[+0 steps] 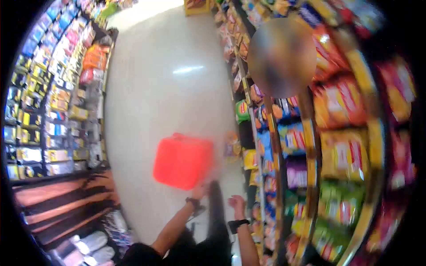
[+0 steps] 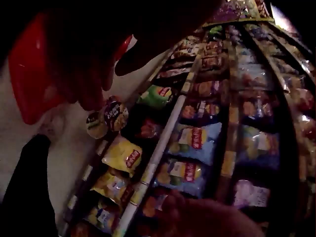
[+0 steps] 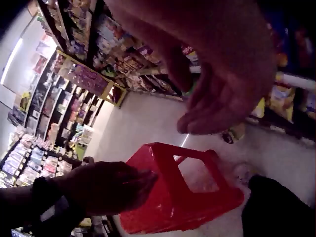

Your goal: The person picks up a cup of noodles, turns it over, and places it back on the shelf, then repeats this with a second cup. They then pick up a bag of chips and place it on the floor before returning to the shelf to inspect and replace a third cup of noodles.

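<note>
A red plastic stool [image 1: 184,160] with a squarish top and a cut-out side [image 3: 197,173] is in front of the person's legs. My left hand [image 1: 199,191] is at the stool's near edge in the head view, a dark band on its wrist. In the right wrist view the left hand [image 3: 111,187] overlaps the stool's top, fingers extended. The left wrist view shows red behind its loosely hanging fingers [image 2: 91,94]. My right hand [image 1: 238,203] hovers beside the snack shelves, holding nothing, fingers loosely bent. It also shows low in the left wrist view, in front of chip bags [image 2: 195,138].
Shelves of bagged snacks [image 1: 341,153] line the right side. On the left hang racks of small packages [image 1: 57,117], with slippers [image 1: 92,242] below. Round-lidded tubs [image 2: 116,114] sit by the shelf base. A blurred round patch [image 1: 282,57] covers part of the right shelves.
</note>
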Tool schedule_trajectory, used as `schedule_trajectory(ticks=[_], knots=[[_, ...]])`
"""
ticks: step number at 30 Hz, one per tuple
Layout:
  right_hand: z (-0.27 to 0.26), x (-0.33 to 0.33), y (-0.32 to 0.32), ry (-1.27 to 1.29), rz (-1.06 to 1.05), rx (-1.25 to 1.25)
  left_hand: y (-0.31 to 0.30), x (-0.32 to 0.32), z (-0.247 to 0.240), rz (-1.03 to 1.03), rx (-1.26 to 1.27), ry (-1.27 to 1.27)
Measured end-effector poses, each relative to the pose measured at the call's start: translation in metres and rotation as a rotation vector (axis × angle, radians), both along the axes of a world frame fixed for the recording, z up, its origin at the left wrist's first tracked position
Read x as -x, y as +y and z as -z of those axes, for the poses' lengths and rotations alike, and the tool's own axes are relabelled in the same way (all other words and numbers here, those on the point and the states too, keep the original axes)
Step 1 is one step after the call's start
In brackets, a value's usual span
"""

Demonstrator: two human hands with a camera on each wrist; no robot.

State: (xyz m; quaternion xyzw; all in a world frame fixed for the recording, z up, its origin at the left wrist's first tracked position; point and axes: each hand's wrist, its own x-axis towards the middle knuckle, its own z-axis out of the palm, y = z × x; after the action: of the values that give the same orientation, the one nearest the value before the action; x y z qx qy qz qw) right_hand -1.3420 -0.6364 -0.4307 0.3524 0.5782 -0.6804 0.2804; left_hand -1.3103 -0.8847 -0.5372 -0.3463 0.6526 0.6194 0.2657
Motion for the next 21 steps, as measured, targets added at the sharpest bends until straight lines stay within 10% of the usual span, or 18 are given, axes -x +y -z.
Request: schedule_trajectory(ticks=[2, 3, 7, 10, 12, 14, 17, 21], knots=[[0.142, 0.02, 0.038, 0.063, -0.033, 0.377, 0.026, 0.039, 0.04, 0.107, 0.22, 0.082], [0.04, 0.084, -0.02, -0.055, -0.229, 0.025, 0.037, 0.044, 0.069, 0.201, 0.343, 0.182], [0.184, 0.157, -0.011, 0.009, -0.309, -0.017, 0.06, 0.102, 0.163, 0.211, 0.406, 0.13], [0.312, 0.202, 0.001, 0.32, -1.244, -0.663, 0.058, 0.117, 0.239, 0.134, 0.286, 0.019], [0.349, 0.238, -0.024, 0.512, -1.196, -0.814, 0.051, 0.137, 0.258, 0.217, 0.178, -0.035], [0.399, 0.249, -0.015, 0.464, -0.712, -0.571, 0.054, 0.159, 0.263, 0.182, 0.062, -0.016], [0.466, 0.253, 0.016, 0.802, -1.052, -0.76, 0.066, 0.182, 0.281, -0.202, -0.163, 0.18], [0.455, 0.25, 0.001, 0.376, -0.983, -0.547, 0.061, 0.222, 0.27, -0.461, -0.37, 0.095]])
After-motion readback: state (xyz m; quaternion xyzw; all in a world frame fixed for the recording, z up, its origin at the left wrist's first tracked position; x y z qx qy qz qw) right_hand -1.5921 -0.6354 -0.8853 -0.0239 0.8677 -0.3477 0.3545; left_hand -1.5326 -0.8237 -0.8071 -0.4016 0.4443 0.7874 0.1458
